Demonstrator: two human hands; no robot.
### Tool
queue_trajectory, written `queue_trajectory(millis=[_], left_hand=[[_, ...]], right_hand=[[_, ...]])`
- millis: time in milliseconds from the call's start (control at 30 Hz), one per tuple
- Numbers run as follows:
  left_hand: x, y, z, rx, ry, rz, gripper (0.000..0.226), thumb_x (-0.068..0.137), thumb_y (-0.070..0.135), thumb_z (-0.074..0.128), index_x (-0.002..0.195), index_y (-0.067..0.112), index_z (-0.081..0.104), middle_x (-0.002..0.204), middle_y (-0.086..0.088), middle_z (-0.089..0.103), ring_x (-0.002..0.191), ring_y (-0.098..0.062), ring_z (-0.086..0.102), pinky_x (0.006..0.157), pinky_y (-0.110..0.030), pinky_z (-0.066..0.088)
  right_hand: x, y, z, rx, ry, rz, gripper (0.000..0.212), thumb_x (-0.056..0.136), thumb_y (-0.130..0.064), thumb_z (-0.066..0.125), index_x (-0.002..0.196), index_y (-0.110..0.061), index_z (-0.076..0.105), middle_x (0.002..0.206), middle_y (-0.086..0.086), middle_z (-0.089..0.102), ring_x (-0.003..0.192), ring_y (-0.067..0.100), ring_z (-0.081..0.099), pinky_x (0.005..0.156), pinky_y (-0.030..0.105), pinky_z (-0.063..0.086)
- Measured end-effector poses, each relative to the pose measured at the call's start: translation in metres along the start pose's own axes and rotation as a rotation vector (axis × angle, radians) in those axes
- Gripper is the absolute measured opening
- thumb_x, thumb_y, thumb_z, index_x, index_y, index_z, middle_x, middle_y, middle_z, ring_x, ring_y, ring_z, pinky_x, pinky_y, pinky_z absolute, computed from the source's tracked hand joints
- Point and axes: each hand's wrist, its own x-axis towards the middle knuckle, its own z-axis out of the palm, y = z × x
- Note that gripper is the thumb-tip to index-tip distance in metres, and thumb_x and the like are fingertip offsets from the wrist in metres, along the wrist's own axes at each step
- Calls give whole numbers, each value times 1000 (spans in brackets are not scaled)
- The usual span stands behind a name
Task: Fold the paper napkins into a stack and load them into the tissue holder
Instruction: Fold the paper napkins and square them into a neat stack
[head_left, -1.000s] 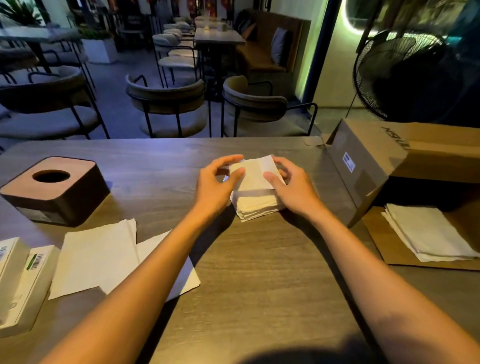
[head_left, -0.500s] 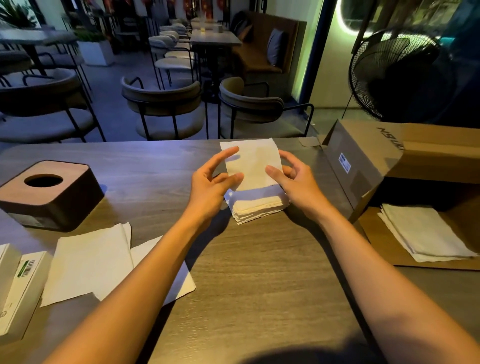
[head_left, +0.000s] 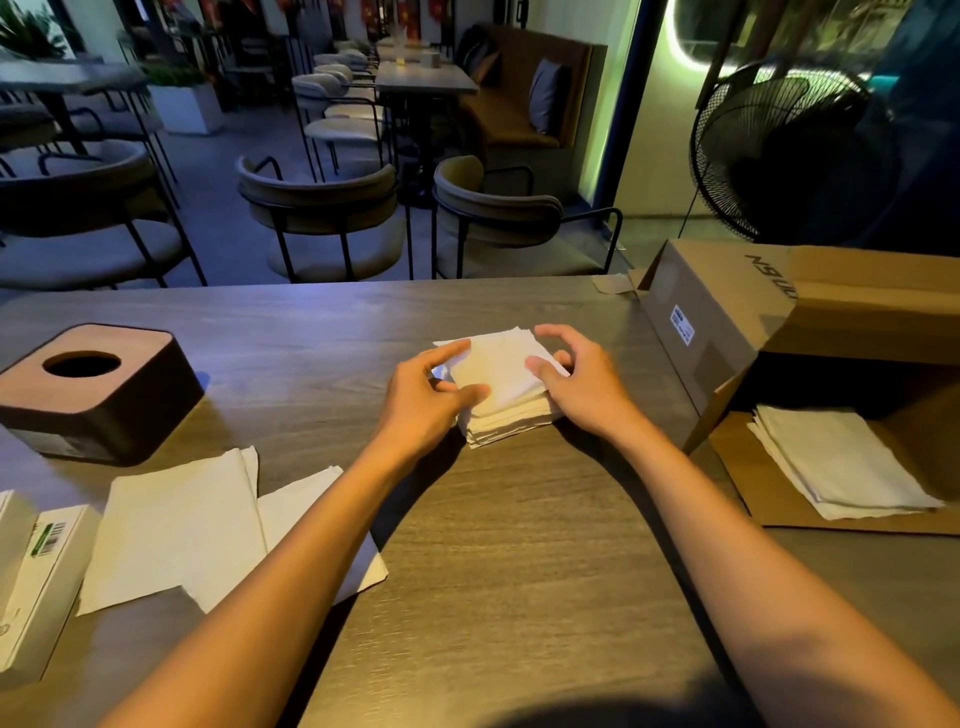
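Note:
A stack of folded white napkins lies on the wooden table in the middle. The top napkin lies folded on the stack, slightly askew. My left hand pinches its left edge, thumb on top and index finger stretched along the far corner. My right hand pinches its right edge, thumb pressed on top and fingers arched over the far side. The brown tissue holder with a round top hole stands at the far left, apart from both hands.
Unfolded napkins lie flat at the near left, beside two white boxes. An open cardboard box lies at the right, with more napkins on its flap. Chairs and a fan stand beyond the table.
Half a second ago both hands held the top napkin raised and opened out above the stack. Now it is folded down flat onto the stack, with both hands lowered onto it.

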Motion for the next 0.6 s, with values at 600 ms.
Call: queue_trajectory(millis=[600], left_hand=[[-28, -6, -40, 210, 68, 93, 49, 84, 26, 77, 130, 26, 60, 132, 4, 57, 99, -12, 63, 83, -27, 59]], right_hand=[[-21, 4, 0, -435, 134, -47, 42, 97, -49, 61, 135, -33, 57, 113, -2, 52, 117, 21, 41, 90, 35, 27]])
